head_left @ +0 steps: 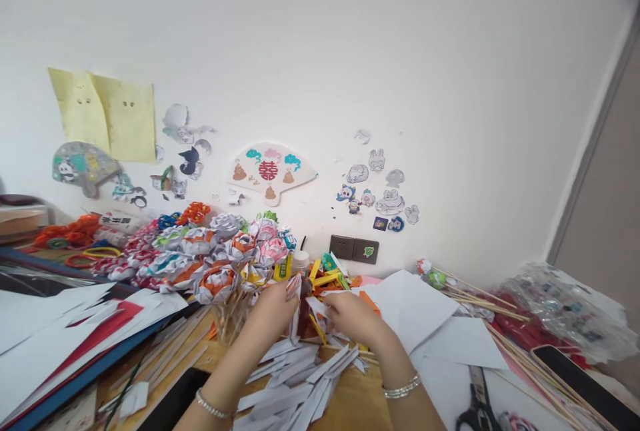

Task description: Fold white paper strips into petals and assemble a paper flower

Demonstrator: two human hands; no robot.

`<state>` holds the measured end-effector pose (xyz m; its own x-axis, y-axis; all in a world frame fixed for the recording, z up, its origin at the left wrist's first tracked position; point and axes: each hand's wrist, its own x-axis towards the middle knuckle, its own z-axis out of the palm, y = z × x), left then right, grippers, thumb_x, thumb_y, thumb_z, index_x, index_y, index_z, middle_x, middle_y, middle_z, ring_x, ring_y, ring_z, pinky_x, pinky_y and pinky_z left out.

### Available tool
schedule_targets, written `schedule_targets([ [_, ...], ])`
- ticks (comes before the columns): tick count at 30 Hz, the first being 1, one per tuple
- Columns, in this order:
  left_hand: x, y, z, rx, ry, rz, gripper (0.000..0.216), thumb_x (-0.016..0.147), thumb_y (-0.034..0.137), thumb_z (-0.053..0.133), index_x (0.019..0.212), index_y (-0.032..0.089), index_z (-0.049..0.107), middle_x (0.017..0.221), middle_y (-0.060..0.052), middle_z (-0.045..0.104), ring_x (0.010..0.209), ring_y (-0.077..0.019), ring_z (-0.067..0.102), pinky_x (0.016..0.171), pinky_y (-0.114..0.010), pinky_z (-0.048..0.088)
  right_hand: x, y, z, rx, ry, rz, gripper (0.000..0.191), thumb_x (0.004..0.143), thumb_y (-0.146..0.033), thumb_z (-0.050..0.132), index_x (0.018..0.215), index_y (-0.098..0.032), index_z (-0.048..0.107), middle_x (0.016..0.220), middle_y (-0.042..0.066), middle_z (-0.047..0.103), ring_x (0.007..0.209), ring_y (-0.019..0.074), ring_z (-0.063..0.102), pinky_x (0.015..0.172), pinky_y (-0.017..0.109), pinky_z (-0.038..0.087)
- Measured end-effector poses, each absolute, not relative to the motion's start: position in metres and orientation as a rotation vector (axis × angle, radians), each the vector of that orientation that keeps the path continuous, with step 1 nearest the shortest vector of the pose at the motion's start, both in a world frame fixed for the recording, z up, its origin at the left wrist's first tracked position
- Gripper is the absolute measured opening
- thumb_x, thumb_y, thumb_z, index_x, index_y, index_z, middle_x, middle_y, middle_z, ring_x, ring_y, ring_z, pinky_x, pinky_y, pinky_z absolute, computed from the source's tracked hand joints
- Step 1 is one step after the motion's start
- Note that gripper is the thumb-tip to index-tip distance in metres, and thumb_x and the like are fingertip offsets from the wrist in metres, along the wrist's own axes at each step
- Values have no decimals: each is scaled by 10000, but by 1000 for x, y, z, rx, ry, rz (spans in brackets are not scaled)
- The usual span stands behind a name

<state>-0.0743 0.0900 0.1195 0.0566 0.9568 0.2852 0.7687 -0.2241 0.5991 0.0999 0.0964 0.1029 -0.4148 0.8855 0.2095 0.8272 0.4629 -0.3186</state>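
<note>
My left hand (274, 311) reaches over the middle of the table, its fingers closed on a small folded paper piece (294, 286) with red and white stripes. A white folded strip hangs just below these fingertips. My right hand (356, 318) is beside it with curled fingers, pinching the end of a white paper strip (317, 306). Under both hands lies a loose pile of white paper strips (295, 378). Behind them are yellow and orange folded paper pieces (327, 278). Left of my left hand, paper flowers (217, 281) stand bunched on thin sticks.
Black scissors (477, 398) lie at the right front on white sheets (410, 304). Further right are wooden sticks (520, 364), a dark phone (585, 384) and clear plastic packaging (570, 311). Stacked paper (45, 324) and another dark phone (175, 401) lie left. A wall socket (354, 248) is behind.
</note>
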Motion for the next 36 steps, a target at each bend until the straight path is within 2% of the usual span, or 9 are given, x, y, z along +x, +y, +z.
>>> schedule_targets([
  [4, -67, 93, 113, 2023, 1674, 1064, 184, 737, 120, 406, 625, 174, 542, 655, -32, 641, 696, -191, 612, 599, -225, 381, 105, 92, 114, -1403, -2202, 334, 188, 810, -145, 403, 827, -173, 589, 718, 10, 652, 610, 122, 580, 526, 192, 338],
  [10, -59, 94, 106, 1881, 1538, 1198, 191, 770, 187, 379, 614, 196, 490, 467, 31, 559, 507, -161, 590, 504, -212, 391, 74, 86, 118, -1268, -1901, 479, 86, 676, -120, 522, 621, -170, 565, 703, -2, 612, 697, 141, 555, 610, 202, 378],
  [14, -56, 90, 110, 1788, 1426, 1180, 252, 809, 334, 321, 676, 204, 491, 393, 46, 543, 356, -151, 529, 403, -219, 373, 68, 90, 116, -1264, -1829, 517, 101, 676, -108, 498, 630, -165, 568, 666, -4, 595, 650, 135, 542, 589, 202, 390],
  [17, -55, 88, 114, 1756, 1373, 1142, 245, 790, 363, 345, 739, 191, 512, 346, 57, 516, 299, -149, 493, 346, -214, 343, 72, 92, 115, -1259, -1794, 576, 97, 684, -127, 490, 645, -163, 571, 650, -12, 594, 616, 125, 537, 575, 201, 396],
  [21, -55, 86, 116, 1789, 1315, 1135, 184, 737, 315, 444, 769, 173, 555, 413, 55, 551, 349, -154, 552, 370, -213, 388, 76, 91, 117, -1200, -1732, 656, 76, 665, -135, 502, 623, -160, 561, 630, -21, 577, 620, 127, 534, 591, 211, 405],
  [25, -57, 87, 114, 1845, 1346, 1202, 131, 699, 229, 460, 726, 174, 576, 525, 38, 598, 409, -147, 558, 404, -214, 400, 74, 87, 121, -1153, -1719, 734, 73, 661, -139, 508, 643, -155, 576, 644, -16, 587, 626, 132, 546, 592, 217, 413],
  [28, -58, 87, 112, 1874, 1422, 1324, 112, 684, 186, 448, 660, 180, 557, 571, 19, 598, 552, -166, 574, 504, -221, 414, 71, 82, 124, -1184, -1736, 729, 66, 654, -144, 515, 631, -161, 575, 636, -18, 587, 616, 131, 545, 587, 212, 409],
  [32, -59, 86, 115, 1882, 1468, 1456, 113, 715, 232, 443, 690, 182, 542, 677, -4, 616, 679, -183, 569, 626, -245, 418, 67, 77, 126, -1195, -1731, 716, 81, 658, -170, 502, 582, -172, 531, 577, -31, 552, 560, 120, 520, 534, 197, 380],
  [36, -57, 86, 116, 1882, 1420, 1462, 160, 740, 283, 422, 629, 191, 490, 585, 19, 566, 582, -164, 542, 541, -227, 403, 67, 78, 126, -1259, -1730, 585, 115, 660, -180, 508, 546, -178, 495, 573, -30, 538, 554, 114, 494, 530, 197, 361],
])
